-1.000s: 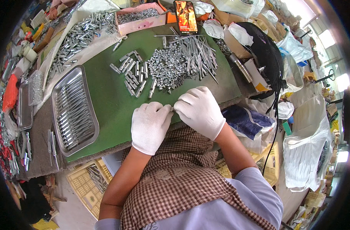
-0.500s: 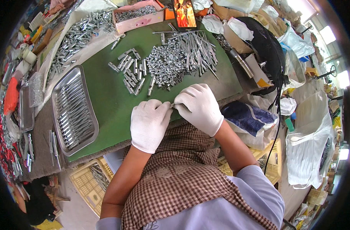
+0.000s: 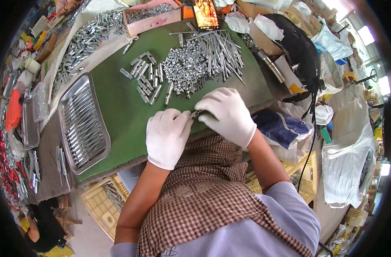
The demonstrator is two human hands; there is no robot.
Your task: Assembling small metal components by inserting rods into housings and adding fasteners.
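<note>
both gloved hands barely moved, still at centre frame: left hand (image 3: 167,136) and right hand (image 3: 227,115) pinch one small metal part (image 3: 197,114) between them. one steel tray (image 3: 83,123) sits left, one pink box (image 3: 152,15) up top.

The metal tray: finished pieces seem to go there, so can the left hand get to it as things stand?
Probably yes: the left hand lies beside the metal tray, with only bare green mat between.

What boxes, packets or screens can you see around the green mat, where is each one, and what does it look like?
Lit phone screen: far edge of the green mat, upright rectangle, orange and dark picture.
Pink cardboard box: left of the phone, shallow, open, holding small metal parts.
Small cardboard box: right edge of the mat, brown with a yellow patch.
</note>
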